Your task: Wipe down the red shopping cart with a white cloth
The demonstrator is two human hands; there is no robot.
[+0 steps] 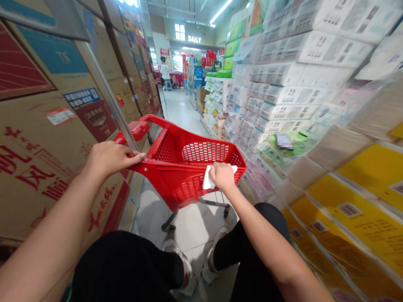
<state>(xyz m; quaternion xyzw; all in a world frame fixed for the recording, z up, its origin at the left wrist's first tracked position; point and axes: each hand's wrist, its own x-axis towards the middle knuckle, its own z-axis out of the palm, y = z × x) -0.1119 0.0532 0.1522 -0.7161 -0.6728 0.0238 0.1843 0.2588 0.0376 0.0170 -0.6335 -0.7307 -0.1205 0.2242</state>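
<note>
A small red plastic shopping cart [163, 180] with perforated basket walls stands tilted across the aisle in front of me. My left hand [110, 158] is closed on its rim at the handle end, thumb lying along the red edge. A slim metal pole [108, 94] comes down to the cart right beside that hand; how its lower end is fixed is hidden. My right hand [223, 175] grips a white wiping cloth [208, 178], bunched up, against the basket's near side wall by the top edge. Whether it is fabric or paper I cannot tell.
Stacked cardboard cartons [34, 167] wall the left side. White wrapped packs [283, 88] and yellow packs [349, 201] crowd the right. Between my knees and shoes lies tiled floor [189, 222]. Far down the aisle, a person [164, 69] is near a blue stool [168, 84].
</note>
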